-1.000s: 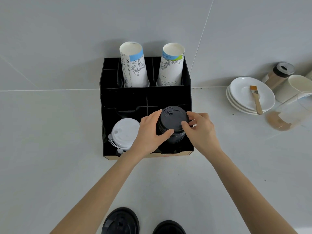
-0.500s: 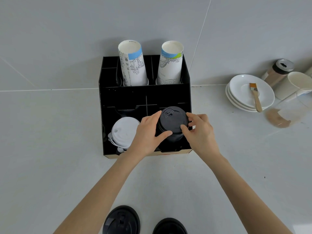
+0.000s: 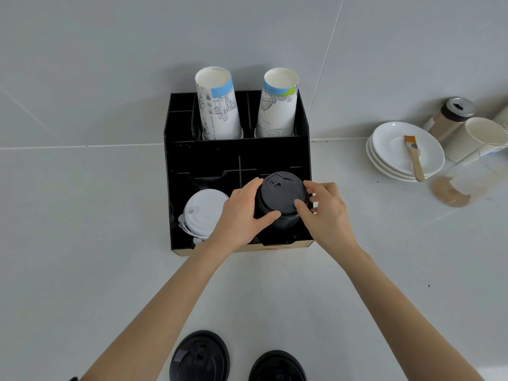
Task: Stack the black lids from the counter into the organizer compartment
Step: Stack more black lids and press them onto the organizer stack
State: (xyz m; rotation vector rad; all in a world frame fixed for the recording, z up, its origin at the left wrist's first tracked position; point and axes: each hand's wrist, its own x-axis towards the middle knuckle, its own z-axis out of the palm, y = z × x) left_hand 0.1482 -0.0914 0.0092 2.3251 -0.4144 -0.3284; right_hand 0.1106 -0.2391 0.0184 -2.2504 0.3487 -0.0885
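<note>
A stack of black lids (image 3: 281, 199) stands in the front right compartment of the black organizer (image 3: 203, 160). My left hand (image 3: 243, 215) grips the stack from its left side and my right hand (image 3: 325, 213) from its right, thumbs on the near edge. Two more black lids lie on the counter at the bottom edge, one on the left (image 3: 199, 357) and one on the right (image 3: 277, 367).
White lids (image 3: 204, 213) fill the front left compartment. Two printed paper cup stacks (image 3: 218, 105) (image 3: 279, 104) stand in the back compartments. At the right are stacked white saucers (image 3: 404, 149) with a brush (image 3: 413, 156), a shaker (image 3: 452, 115) and a white cup (image 3: 477, 138).
Both hands stay on the black lid stack with only slight finger shifts. The view has tilted a little, so the organizer sits slightly higher in the frame.
</note>
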